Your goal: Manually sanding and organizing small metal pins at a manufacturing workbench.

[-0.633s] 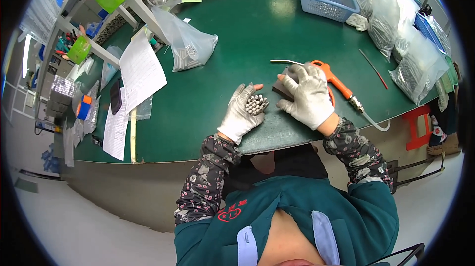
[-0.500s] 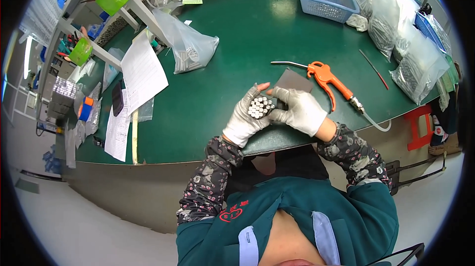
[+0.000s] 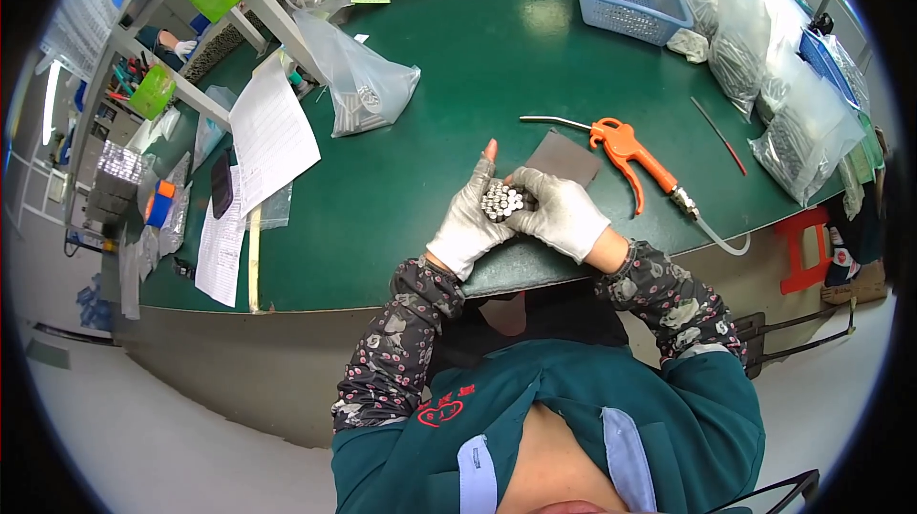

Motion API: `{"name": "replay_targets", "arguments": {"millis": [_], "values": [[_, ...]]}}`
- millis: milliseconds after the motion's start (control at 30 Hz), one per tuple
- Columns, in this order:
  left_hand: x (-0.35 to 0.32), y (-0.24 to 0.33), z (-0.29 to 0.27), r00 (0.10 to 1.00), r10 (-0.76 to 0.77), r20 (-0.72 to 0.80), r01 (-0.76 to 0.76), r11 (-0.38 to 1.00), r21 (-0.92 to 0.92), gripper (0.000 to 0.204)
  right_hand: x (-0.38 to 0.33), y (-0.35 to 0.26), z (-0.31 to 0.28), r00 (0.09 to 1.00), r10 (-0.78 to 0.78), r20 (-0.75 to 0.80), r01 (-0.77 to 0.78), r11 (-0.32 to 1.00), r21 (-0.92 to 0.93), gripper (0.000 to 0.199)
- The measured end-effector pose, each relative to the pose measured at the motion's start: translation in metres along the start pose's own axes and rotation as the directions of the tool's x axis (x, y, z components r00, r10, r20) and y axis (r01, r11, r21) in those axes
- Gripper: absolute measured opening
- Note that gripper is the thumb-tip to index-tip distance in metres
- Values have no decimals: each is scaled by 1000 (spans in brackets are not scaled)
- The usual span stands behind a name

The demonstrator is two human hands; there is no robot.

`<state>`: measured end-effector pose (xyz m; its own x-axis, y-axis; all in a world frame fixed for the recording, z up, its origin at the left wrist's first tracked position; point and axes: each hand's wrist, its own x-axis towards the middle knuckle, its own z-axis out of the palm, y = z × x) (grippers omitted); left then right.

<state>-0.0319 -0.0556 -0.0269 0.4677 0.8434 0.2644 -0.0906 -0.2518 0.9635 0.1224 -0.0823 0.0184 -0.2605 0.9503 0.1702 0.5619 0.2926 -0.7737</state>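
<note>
A bundle of short silvery metal rods (image 3: 501,201), their round ends facing up, sits between my two gloved hands near the front edge of the green table. My left hand (image 3: 466,224) wraps the bundle from the left, its bare-tipped thumb sticking up. From the right, my right hand (image 3: 564,216) presses fingers and thumb against the same rods; its fingertips are partly hidden. Just beyond the right hand lies a flat grey-brown sheet (image 3: 568,159), partly covered by that hand. An orange air blow gun (image 3: 626,151) with a thin metal nozzle rests to its right.
A blue plastic basket (image 3: 626,17) stands at the far right, beside clear bags of metal rods (image 3: 807,146). One thin red-ended rod (image 3: 718,135) lies nearby. Leftward are a plastic bag (image 3: 368,98), paper sheets (image 3: 277,141), a phone (image 3: 222,185) and a shelf frame (image 3: 287,32).
My right hand has shifted left and closed in on the rod bundle. My left thumb now points up, away from the rods. The whole view has shifted slightly.
</note>
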Motion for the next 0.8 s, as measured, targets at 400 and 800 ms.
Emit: {"name": "replay_targets", "arguments": {"millis": [400, 800], "values": [[7, -4, 1, 997, -67, -45, 70, 995, 78, 96, -8, -10, -28, 996, 57, 69, -55, 998, -18, 42], [-3, 5, -2, 996, -59, -68, 67, 990, 123, 86, -35, 132, -195, 750, 82, -656, -627, 405, -666, 15]]}}
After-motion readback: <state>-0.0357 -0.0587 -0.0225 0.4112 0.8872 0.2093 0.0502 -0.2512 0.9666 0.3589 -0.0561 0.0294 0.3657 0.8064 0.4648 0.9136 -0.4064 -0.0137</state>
